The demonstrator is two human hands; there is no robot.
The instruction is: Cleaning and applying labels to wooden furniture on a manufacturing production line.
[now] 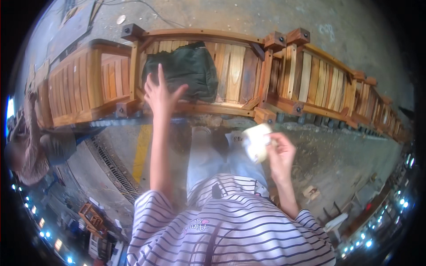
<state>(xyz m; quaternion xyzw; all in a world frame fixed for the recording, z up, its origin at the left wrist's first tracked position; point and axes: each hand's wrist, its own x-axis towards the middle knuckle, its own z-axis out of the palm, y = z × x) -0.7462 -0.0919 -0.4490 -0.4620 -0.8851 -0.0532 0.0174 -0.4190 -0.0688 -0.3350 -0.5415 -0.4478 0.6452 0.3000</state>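
Note:
A dark green padded bag or folded cloth (197, 73) lies on the slatted panel of a wooden furniture frame (237, 66) in front of me. My left hand (163, 95) reaches over its left part, fingers spread and nothing held; whether the fingertips touch the fabric I cannot tell. Closer to my body, on the right, my right hand (282, 155) is closed on the side of a white mug (257, 142). The mug is tilted and slightly blurred, off the frame's near edge, and its inside is hidden.
Similar slatted wooden frames (317, 82) continue in a row to the right, and another slatted piece (73, 84) stands left. A person (33, 146) works at the far left. A floor grate (111, 168) and yellow stripe (142, 153) run behind my left arm.

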